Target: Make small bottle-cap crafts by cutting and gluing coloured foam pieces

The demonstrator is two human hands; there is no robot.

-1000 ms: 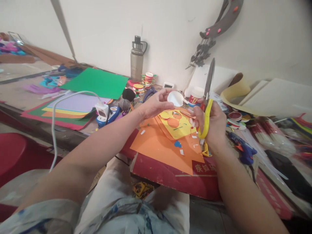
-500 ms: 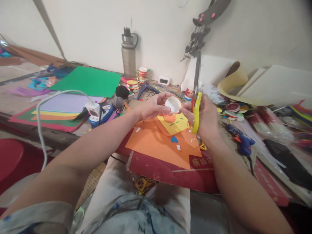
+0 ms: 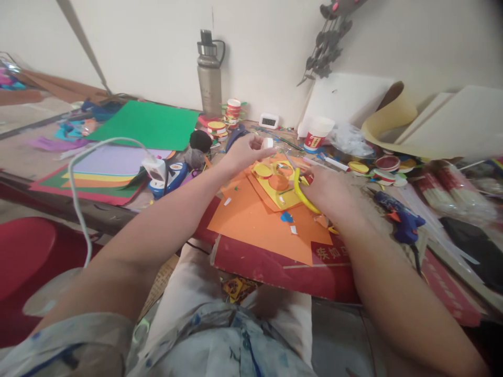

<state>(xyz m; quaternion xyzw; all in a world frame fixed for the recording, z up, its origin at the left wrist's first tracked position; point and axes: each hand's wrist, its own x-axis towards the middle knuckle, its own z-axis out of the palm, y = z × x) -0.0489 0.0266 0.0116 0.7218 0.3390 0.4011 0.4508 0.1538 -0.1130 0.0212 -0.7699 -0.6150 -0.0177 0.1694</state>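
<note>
My left hand (image 3: 248,152) is raised over the work area, pinching a small white round paper piece (image 3: 269,143), now seen nearly edge-on. In my right hand (image 3: 328,189) are scissors with a yellow handle (image 3: 302,195); their blades point away from me and are hard to make out. Under both hands lies an orange sheet (image 3: 255,230) with a yellow paper piece (image 3: 288,196) on it. A small yellow-topped round piece (image 3: 262,170) rests on the yellow paper. Blue and white scraps are scattered nearby.
A paper cup (image 3: 317,133) stands behind my right hand. To the right lies a blue glue gun (image 3: 401,217); a tall bottle (image 3: 209,84) stands at the wall. Coloured sheets (image 3: 145,125) and a power strip (image 3: 171,178) with a white cable lie to the left.
My hands have moved apart, the left keeping the white piece and turning it edge-on. The scissors have tipped down from upright towards the table. The view has shifted slightly.
</note>
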